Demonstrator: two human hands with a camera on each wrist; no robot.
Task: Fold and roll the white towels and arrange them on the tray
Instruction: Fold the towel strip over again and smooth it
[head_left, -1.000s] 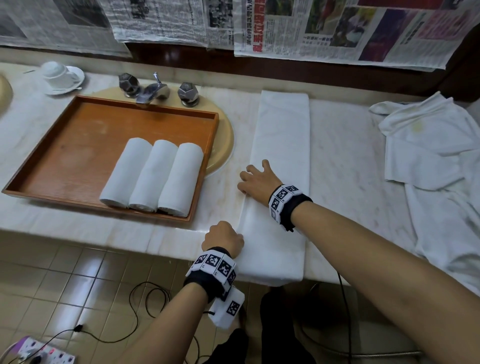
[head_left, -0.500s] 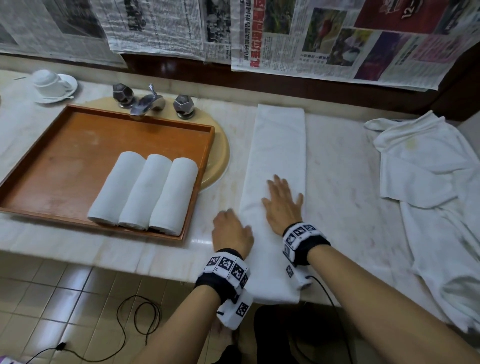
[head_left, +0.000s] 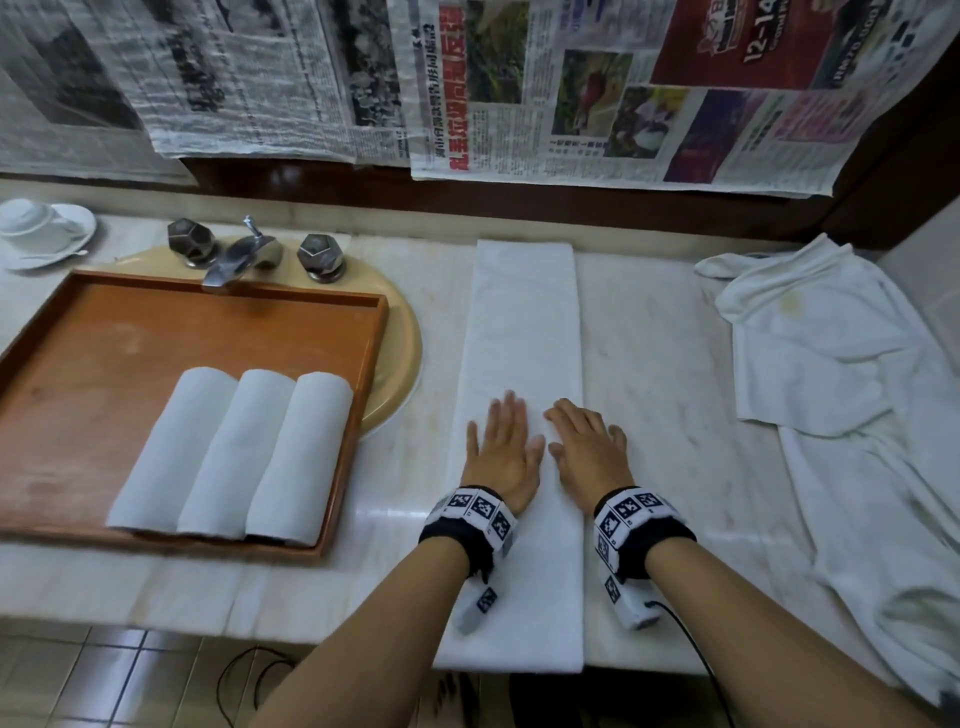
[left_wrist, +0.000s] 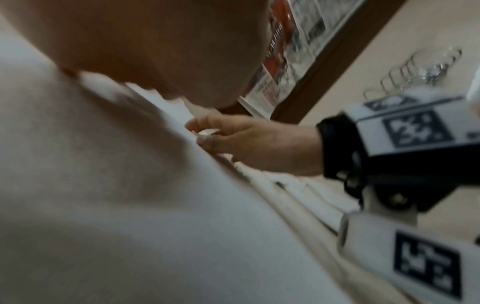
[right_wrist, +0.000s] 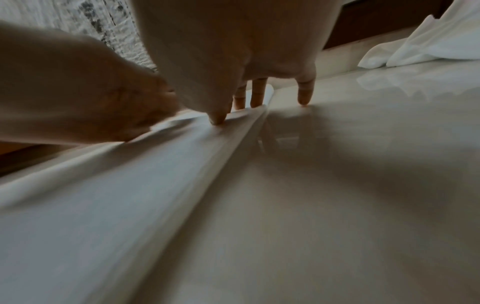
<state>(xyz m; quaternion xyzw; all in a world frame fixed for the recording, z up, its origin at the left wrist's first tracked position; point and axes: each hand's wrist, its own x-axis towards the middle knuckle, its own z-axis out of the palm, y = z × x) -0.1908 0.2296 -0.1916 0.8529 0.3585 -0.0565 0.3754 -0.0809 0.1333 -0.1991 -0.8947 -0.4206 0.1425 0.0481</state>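
A white towel folded into a long narrow strip lies on the marble counter, its near end hanging over the front edge. Both hands lie flat on its near half, side by side. My left hand presses the strip's left part with fingers straight. My right hand presses its right edge, the little finger on the marble. In the right wrist view the right fingers rest straight along the towel edge. Three rolled white towels lie side by side at the near right of the wooden tray.
A heap of unfolded white towels covers the counter's right side. The tray sits over a beige sink with a metal tap. A cup and saucer stand at the back left. Newspapers hang on the wall behind.
My left hand has opened from a fist at the counter edge and moved onto the towel. My right hand slid from the strip's left edge to its right side.
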